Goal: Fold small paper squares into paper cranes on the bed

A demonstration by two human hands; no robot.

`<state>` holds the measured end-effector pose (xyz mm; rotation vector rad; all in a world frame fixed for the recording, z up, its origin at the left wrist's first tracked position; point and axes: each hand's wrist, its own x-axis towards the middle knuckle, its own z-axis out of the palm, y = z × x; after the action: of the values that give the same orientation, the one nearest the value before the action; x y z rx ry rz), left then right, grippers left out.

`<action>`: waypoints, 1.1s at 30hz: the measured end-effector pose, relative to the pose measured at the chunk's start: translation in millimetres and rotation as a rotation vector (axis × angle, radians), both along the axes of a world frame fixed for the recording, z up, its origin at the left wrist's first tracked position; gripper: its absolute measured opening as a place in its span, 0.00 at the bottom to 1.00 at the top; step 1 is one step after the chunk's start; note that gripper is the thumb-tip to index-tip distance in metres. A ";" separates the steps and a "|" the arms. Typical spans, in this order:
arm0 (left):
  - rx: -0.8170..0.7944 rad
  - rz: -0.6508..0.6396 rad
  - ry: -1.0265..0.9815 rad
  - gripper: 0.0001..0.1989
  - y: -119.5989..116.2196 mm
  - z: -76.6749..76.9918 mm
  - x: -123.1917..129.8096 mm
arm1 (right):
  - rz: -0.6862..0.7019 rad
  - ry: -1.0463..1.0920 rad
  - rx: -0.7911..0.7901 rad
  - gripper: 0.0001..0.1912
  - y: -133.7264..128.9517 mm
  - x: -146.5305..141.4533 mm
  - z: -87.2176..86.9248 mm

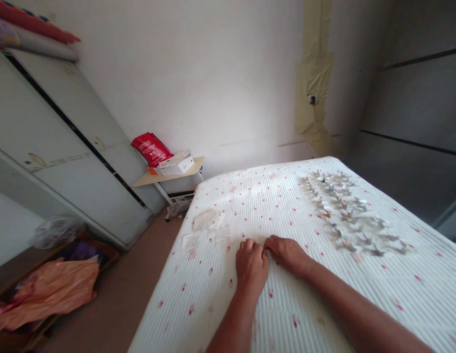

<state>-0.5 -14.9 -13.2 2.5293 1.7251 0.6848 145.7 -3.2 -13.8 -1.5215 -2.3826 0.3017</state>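
Note:
My left hand rests on the bed, its fingers curled and closed. Beside it, my right hand comes in from the right with thumb and fingers pinched together. The fingertips of both almost meet; whatever is between them is hidden or too small to make out. To the upper left of my hands lie loose printed paper pieces, with a loose pile of similar sheets behind. On the right side of the bed, several small folded paper figures with pointed ends stand in rough rows.
Past the bed's far left corner stands a small table with a red bag and a white box. Pale cabinets line the left. An orange plastic bag lies at lower left. A wall socket is beyond.

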 end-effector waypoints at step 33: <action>-0.039 -0.205 -0.145 0.06 1.4 -2.8 -13.9 | 0.161 0.293 -0.018 0.09 -7.9 14.6 4.9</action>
<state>-14.4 -13.5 -16.0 2.5124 1.3969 0.7897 160.3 -11.1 -9.0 -1.1987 -2.2736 0.5439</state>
